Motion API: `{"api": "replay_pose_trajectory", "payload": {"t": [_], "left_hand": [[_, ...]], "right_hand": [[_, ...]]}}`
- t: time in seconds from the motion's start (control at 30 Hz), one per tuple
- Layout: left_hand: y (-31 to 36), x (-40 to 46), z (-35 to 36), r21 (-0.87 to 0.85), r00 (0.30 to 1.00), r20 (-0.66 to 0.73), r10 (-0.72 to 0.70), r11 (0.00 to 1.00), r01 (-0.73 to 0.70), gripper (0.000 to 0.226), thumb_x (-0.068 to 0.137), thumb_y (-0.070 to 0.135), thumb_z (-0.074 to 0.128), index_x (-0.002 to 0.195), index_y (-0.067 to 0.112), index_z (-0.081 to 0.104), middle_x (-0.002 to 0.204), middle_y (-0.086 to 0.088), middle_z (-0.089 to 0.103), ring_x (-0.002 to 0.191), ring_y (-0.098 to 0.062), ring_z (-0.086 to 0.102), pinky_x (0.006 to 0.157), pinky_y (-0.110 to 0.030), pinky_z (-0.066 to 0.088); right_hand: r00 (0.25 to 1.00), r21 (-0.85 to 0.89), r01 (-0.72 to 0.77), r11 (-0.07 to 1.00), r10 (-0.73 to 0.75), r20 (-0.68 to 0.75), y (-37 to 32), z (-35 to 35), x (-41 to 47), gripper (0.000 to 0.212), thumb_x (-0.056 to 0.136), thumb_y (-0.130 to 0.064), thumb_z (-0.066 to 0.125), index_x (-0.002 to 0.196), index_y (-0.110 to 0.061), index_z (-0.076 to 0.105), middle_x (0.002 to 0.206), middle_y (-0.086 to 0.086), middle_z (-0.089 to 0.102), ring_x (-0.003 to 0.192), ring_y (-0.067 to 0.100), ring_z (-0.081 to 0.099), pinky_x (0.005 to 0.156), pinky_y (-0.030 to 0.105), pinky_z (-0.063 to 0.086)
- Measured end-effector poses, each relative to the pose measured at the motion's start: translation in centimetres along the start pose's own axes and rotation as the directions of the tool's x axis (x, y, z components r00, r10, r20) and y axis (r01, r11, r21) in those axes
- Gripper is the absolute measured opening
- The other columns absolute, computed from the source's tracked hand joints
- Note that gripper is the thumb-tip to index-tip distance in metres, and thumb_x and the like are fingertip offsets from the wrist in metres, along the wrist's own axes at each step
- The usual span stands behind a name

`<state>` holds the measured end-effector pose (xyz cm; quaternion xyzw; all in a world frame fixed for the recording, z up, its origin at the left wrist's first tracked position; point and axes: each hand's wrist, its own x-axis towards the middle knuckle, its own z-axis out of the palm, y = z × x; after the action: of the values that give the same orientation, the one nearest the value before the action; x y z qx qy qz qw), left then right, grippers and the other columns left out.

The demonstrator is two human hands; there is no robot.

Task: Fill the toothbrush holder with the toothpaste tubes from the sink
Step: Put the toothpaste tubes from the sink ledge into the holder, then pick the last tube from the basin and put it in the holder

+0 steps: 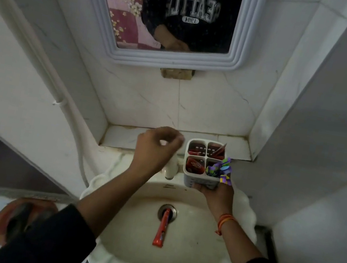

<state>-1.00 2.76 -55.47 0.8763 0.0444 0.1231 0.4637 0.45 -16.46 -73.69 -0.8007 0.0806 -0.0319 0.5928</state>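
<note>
A white four-compartment toothbrush holder point(191, 157) is held up over the back of the sink, gripped from below by my right hand point(215, 190). Red toothpaste tubes stand in three of its compartments; purple and green toothbrushes point(221, 170) fill the near right one. My left hand point(155, 149) hovers just left of the holder, above the tap, fingers loosely curled and holding nothing. One red toothpaste tube point(162, 228) lies in the cream sink point(180, 261), its top end over the drain.
A white tap point(170, 170) sits behind the basin under my left hand. A tiled ledge point(121, 134) runs along the wall behind it. A white-framed mirror point(239, 50) hangs above. An orange object point(2, 217) lies on the floor at the lower left.
</note>
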Motion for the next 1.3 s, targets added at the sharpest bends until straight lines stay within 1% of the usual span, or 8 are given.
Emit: {"api": "replay_pose_trajectory", "payload": {"t": [0.07, 0.13, 0.3, 0.5, 0.8, 1.07, 1.2, 1.3], "left_hand": [[-2.7, -1.3, 0.6, -0.151, 0.957, -0.218, -0.189, 0.976, 0.159, 0.012, 0.093, 0.031, 0.067, 0.095, 0.023, 0.076, 0.091, 0.01, 0.077, 0.085, -0.001, 0.071, 0.076, -0.015, 0.053], [-5.9, -2.6, 1.8, -0.224, 0.889, -0.258, -0.377, 0.919, 0.325, 0.01, 0.094, 0.028, 0.064, 0.095, 0.021, 0.071, 0.092, 0.005, 0.076, 0.086, -0.013, 0.072, 0.081, -0.032, 0.058], [-12.6, -5.6, 5.7, 0.166, 0.819, 0.185, -0.544, 0.838, 0.519, 0.013, 0.091, 0.031, 0.068, 0.093, 0.02, 0.074, 0.086, -0.001, 0.077, 0.083, -0.017, 0.074, 0.085, -0.041, 0.062], [-17.5, -8.4, 9.4, 0.589, 0.676, 0.392, -0.624, 0.735, 0.336, 0.036, 0.092, 0.034, 0.062, 0.102, 0.003, 0.076, 0.103, -0.016, 0.077, 0.098, -0.034, 0.073, 0.085, -0.034, 0.059], [-20.3, -11.4, 11.6, 0.743, 0.547, 0.36, -0.756, 0.587, 0.322, 0.045, 0.073, 0.028, 0.077, 0.116, 0.017, 0.067, 0.12, -0.005, 0.069, 0.109, -0.026, 0.07, 0.085, -0.033, 0.057], [-20.3, -10.3, 9.7, 0.637, 0.695, 0.248, -0.674, 0.654, 0.407, 0.031, 0.085, 0.038, 0.069, 0.091, 0.008, 0.072, 0.093, -0.013, 0.074, 0.087, -0.031, 0.072, 0.072, -0.036, 0.057], [-18.4, -9.2, 6.8, 0.476, 0.799, 0.148, -0.582, 0.75, 0.459, 0.012, 0.082, 0.026, 0.072, 0.072, 0.019, 0.073, 0.074, -0.002, 0.075, 0.073, -0.022, 0.072, 0.066, -0.035, 0.059], [-15.5, -8.1, 4.5, 0.341, 0.872, 0.092, -0.481, 0.838, 0.426, 0.024, 0.082, 0.02, 0.065, 0.066, 0.032, 0.077, 0.076, 0.015, 0.077, 0.068, -0.004, 0.068, 0.069, -0.028, 0.059]], "right_hand": [[1.0, 0.012, -0.013, 1.0, 0.013, -0.007, 0.0, 0.0, 0.0, 0.08, 0.059, -0.011, 0.099, 0.131, -0.012, 0.064, 0.123, -0.002, 0.071, 0.118, 0.013, 0.063, 0.102, 0.03, 0.049], [1.0, -0.005, -0.013, 1.0, 0.013, -0.007, 0.1, -0.1, 0.0, 0.08, 0.059, -0.012, 0.099, 0.131, -0.008, 0.065, 0.125, 0.005, 0.072, 0.118, 0.017, 0.065, 0.101, 0.03, 0.049], [1.0, -0.001, -0.03, 1.0, 0.03, -0.004, 0.4, -0.2, 0.0, 0.087, 0.054, -0.019, 0.101, 0.132, -0.008, 0.064, 0.127, 0.007, 0.073, 0.121, 0.022, 0.066, 0.108, 0.043, 0.053], [1.0, -0.029, -0.004, 1.0, 0.004, 0.008, 0.6, -0.4, 0.0, 0.083, 0.058, -0.021, 0.101, 0.131, -0.012, 0.064, 0.127, 0.004, 0.073, 0.121, 0.019, 0.067, 0.107, 0.042, 0.054], [1.0, -0.001, 0.001, 1.0, -0.001, 0.021, 0.9, -0.3, 0.3, 0.083, 0.059, -0.018, 0.1, 0.133, -0.01, 0.062, 0.13, 0.005, 0.072, 0.125, 0.02, 0.066, 0.109, 0.045, 0.053], [1.0, -0.017, 0.023, 1.0, -0.023, 0.015, 0.7, -0.5, 0.1, 0.082, 0.06, -0.016, 0.099, 0.133, -0.009, 0.062, 0.129, 0.007, 0.071, 0.122, 0.021, 0.066, 0.107, 0.038, 0.054], [0.999, -0.002, 0.033, 0.999, -0.033, 0.022, 0.6, -0.4, 0.0, 0.08, 0.062, -0.015, 0.099, 0.133, -0.008, 0.062, 0.13, 0.008, 0.071, 0.123, 0.022, 0.065, 0.108, 0.038, 0.052], [0.999, 0.006, 0.022, 1.0, -0.022, 0.03, 0.5, -0.4, 0.0, 0.084, 0.061, -0.014, 0.099, 0.135, -0.009, 0.061, 0.131, 0.008, 0.07, 0.124, 0.021, 0.064, 0.108, 0.038, 0.051]]}}
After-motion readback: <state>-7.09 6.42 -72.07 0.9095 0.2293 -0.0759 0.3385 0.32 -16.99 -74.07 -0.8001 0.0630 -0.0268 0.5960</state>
